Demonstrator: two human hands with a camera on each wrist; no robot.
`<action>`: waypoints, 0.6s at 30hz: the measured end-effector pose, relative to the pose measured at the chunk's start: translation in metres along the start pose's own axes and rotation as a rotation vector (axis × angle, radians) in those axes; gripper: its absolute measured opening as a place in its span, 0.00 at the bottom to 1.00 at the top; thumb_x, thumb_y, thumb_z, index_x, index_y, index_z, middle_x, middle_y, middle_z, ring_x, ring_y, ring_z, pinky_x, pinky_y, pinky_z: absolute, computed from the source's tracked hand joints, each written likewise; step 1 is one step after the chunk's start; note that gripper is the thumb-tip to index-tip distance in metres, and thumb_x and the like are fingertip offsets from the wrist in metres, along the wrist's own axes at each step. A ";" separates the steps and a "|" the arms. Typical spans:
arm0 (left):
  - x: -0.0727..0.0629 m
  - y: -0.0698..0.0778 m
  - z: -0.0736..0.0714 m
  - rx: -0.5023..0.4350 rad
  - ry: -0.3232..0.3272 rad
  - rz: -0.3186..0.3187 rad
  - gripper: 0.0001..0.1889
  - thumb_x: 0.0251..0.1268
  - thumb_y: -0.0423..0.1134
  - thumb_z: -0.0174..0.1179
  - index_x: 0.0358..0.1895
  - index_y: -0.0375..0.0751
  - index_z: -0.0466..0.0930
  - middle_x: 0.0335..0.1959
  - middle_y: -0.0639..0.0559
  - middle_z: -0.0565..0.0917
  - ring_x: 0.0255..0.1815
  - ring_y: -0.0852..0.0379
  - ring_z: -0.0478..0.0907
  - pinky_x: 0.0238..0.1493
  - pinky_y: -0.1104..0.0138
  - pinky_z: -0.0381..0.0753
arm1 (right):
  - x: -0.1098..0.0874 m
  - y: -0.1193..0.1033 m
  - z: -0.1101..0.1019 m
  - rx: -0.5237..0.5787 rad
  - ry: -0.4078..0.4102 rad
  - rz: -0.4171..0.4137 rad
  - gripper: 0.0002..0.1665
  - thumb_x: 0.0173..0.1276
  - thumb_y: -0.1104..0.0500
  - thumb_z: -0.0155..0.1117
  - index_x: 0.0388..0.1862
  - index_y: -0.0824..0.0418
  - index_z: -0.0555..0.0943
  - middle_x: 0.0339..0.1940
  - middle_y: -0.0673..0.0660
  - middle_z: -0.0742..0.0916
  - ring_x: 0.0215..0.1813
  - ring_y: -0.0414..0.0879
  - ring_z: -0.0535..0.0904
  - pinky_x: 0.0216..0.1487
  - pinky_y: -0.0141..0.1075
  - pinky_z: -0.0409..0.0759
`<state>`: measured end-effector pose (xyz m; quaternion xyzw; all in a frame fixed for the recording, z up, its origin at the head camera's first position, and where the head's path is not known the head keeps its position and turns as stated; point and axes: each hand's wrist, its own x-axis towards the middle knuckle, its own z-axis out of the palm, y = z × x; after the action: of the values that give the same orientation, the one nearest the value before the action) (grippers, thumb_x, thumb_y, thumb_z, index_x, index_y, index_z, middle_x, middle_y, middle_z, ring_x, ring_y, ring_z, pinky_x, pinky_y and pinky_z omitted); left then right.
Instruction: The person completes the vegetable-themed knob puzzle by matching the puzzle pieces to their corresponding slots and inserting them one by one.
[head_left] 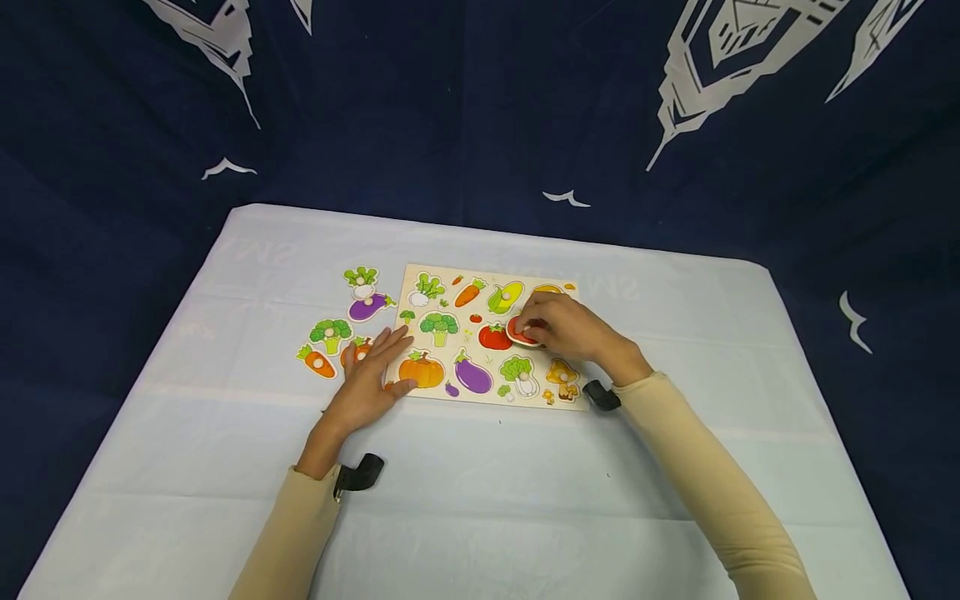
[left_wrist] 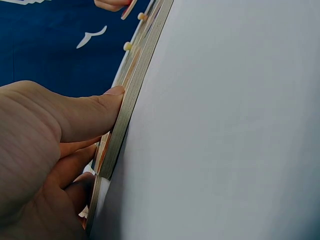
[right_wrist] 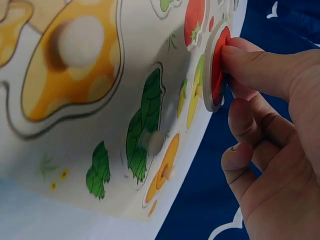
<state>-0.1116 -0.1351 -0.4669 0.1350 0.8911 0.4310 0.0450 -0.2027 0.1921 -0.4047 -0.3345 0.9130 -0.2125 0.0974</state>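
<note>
Two bare hands at one puzzle board [head_left: 464,315], as we catalogue them. Right hand [head_left: 564,327]: thumb and forefinger pinch one red round piece [right_wrist: 218,77], raised just above the board. Left of its fingertips we list one tomato picture [head_left: 492,337]; on its near side, one mushroom [head_left: 562,375]. Left hand [head_left: 367,382]: fingers extended and spread, gripping nothing, resting at the board's left edge. Beside its fingers we enter one pumpkin piece [head_left: 363,345], partly covered; beyond them, one eggplant piece [head_left: 366,310]; to its left, one carrot piece [head_left: 319,363].
</note>
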 end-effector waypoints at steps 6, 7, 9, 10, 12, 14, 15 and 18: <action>0.000 -0.001 0.000 0.005 0.000 -0.001 0.37 0.60 0.32 0.69 0.73 0.34 0.66 0.79 0.42 0.62 0.82 0.38 0.48 0.74 0.36 0.22 | 0.008 -0.004 0.007 -0.002 -0.016 -0.005 0.07 0.69 0.64 0.68 0.42 0.56 0.89 0.46 0.50 0.86 0.54 0.47 0.80 0.62 0.43 0.77; 0.000 -0.001 0.000 0.004 -0.001 -0.001 0.37 0.60 0.32 0.69 0.73 0.34 0.66 0.79 0.42 0.62 0.82 0.38 0.48 0.74 0.36 0.22 | 0.009 -0.005 0.008 -0.003 -0.019 -0.004 0.07 0.68 0.64 0.67 0.41 0.56 0.89 0.46 0.50 0.86 0.53 0.47 0.80 0.62 0.42 0.77; 0.000 -0.001 0.000 0.003 -0.003 -0.001 0.37 0.60 0.32 0.69 0.73 0.34 0.66 0.79 0.42 0.62 0.82 0.39 0.48 0.74 0.36 0.22 | 0.012 -0.007 0.011 -0.009 -0.026 0.001 0.07 0.68 0.65 0.67 0.41 0.56 0.89 0.45 0.50 0.86 0.53 0.46 0.80 0.61 0.42 0.78; 0.000 -0.001 0.000 0.003 -0.003 -0.001 0.37 0.60 0.32 0.69 0.73 0.35 0.66 0.79 0.42 0.62 0.82 0.39 0.48 0.74 0.37 0.22 | 0.013 -0.008 0.012 -0.013 -0.030 0.003 0.07 0.68 0.65 0.67 0.41 0.55 0.88 0.45 0.50 0.86 0.52 0.46 0.80 0.61 0.41 0.78; 0.000 -0.001 0.000 0.002 -0.002 0.000 0.37 0.60 0.32 0.69 0.73 0.35 0.66 0.79 0.42 0.62 0.82 0.39 0.48 0.74 0.37 0.22 | 0.015 -0.010 0.014 -0.021 -0.033 0.007 0.07 0.68 0.65 0.67 0.41 0.55 0.88 0.45 0.50 0.86 0.51 0.46 0.79 0.60 0.41 0.78; 0.001 -0.001 0.000 0.003 0.001 0.002 0.37 0.60 0.32 0.69 0.73 0.35 0.67 0.78 0.42 0.62 0.82 0.39 0.48 0.74 0.37 0.22 | 0.016 -0.012 0.016 -0.026 -0.036 0.007 0.08 0.69 0.65 0.66 0.41 0.54 0.88 0.44 0.49 0.85 0.50 0.45 0.79 0.60 0.40 0.78; 0.001 -0.001 0.000 0.004 0.001 0.001 0.37 0.60 0.32 0.69 0.73 0.35 0.67 0.78 0.42 0.62 0.82 0.39 0.48 0.74 0.37 0.22 | 0.017 -0.013 0.017 -0.025 -0.037 0.005 0.08 0.69 0.65 0.66 0.41 0.55 0.88 0.44 0.49 0.85 0.50 0.45 0.79 0.59 0.40 0.78; 0.001 -0.001 0.000 0.005 0.002 0.000 0.37 0.60 0.32 0.70 0.73 0.34 0.67 0.78 0.42 0.62 0.82 0.39 0.48 0.74 0.37 0.22 | 0.019 -0.015 0.020 -0.025 -0.042 0.010 0.08 0.69 0.65 0.66 0.41 0.54 0.88 0.44 0.49 0.85 0.50 0.45 0.79 0.59 0.39 0.78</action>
<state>-0.1123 -0.1356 -0.4680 0.1347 0.8921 0.4290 0.0436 -0.2026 0.1634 -0.4162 -0.3356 0.9150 -0.1933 0.1132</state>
